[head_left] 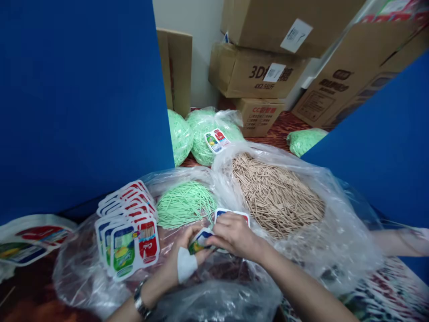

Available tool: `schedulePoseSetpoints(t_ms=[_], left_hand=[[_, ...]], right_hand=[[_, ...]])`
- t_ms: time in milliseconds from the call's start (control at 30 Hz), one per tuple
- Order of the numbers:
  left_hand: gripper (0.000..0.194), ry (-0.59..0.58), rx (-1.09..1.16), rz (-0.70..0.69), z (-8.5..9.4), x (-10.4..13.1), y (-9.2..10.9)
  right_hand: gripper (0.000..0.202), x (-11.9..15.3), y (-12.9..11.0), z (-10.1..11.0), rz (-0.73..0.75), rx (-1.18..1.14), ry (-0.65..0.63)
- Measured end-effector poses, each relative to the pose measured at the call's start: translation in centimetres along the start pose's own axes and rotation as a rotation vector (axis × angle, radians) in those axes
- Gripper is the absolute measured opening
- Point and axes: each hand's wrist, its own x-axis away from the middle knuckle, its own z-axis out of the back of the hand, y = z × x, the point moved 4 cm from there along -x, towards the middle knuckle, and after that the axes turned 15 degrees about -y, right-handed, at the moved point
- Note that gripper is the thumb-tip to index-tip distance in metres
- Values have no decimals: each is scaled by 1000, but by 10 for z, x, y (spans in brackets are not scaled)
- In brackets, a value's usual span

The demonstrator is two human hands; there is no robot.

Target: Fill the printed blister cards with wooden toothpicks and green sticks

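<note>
My left hand [189,257], with a white patch at the thumb base and a watch on the wrist, grips a green-and-blue printed card [198,242]. My right hand [234,237] has its fingers pressed together at the card's upper right edge; what is between them is too small to tell. Behind it lies another blue-and-red edged card [246,216]. A heap of green sticks [187,203] lies in a clear bag just above my hands. Brown sticks [278,194] fill an open plastic bag to the right. Overlapping printed cards [123,250] are fanned out at the left.
Blue panels [83,98] stand at left and right. Bags of green sticks [201,147] lie behind, one with a card on top. Cardboard boxes [256,71] are stacked at the back. Another person's forearm [398,243] reaches in at the right. More cards [36,239] lie far left.
</note>
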Motion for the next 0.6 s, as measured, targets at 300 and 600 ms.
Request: schedulePoseSetpoints(t_ms=[300, 600], left_hand=[[33, 16, -61, 111, 13, 38, -33], [36, -120, -48, 47, 6, 52, -2]], right_hand=[[30, -39, 22, -16, 2, -562, -144], [26, -133, 31, -100, -220, 403, -381]])
